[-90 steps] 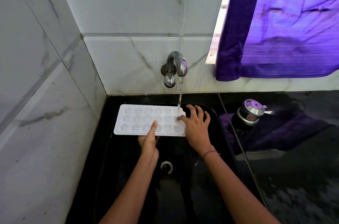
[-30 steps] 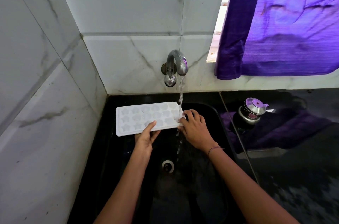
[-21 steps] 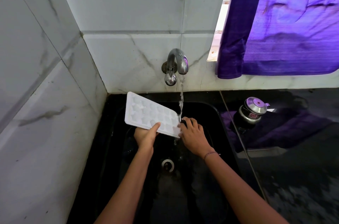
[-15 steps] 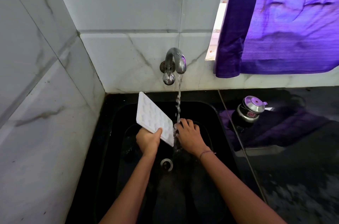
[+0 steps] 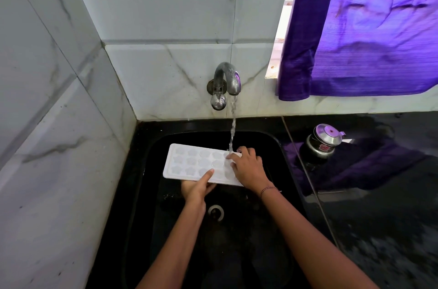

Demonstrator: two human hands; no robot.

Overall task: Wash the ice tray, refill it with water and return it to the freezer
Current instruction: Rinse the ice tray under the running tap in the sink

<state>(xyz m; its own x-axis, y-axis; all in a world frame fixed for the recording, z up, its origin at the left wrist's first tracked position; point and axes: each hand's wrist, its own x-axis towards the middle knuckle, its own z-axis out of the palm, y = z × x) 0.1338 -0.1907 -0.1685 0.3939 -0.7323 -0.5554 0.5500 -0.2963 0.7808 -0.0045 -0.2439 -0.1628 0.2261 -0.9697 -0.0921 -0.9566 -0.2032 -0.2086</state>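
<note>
The fingers of the left hand (image 5: 197, 188) are hidden under the tray (image 5: 189, 162), the right hand (image 5: 248, 168) covers its right end, and the curtain (image 5: 367, 28) runs out of sight above.

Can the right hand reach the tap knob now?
Probably yes: the right hand rests on the ice tray below the tap knob, only the water stream between; the left hand grips the tray.

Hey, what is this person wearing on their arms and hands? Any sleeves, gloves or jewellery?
No sleeves or gloves show. The left hand and the right hand are bare, with no rings that I can make out. The only thing worn is a thin dark bracelet, seemingly beaded, around the right wrist.
</note>
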